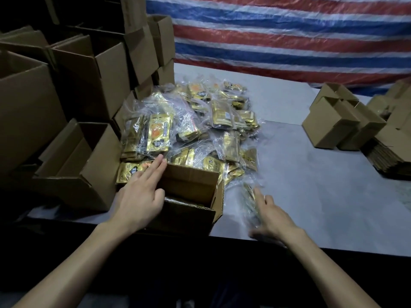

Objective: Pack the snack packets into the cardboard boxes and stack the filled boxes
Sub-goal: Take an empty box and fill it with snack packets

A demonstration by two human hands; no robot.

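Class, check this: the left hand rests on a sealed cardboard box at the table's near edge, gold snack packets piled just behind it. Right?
Not quite: the head view shows the cardboard box open, not sealed. The left hand does rest on it at the table's near edge, gold snack packets piled just behind.

Backdrop is one of those striped plastic tarps point(289, 36), red, white and blue bands, kinda wrinkly, filling the upper right of the frame. The bench point(311, 185) has a pale grey top, with a lighter sheet toward the back. Past its front edge, bottom of frame, it's just dark.
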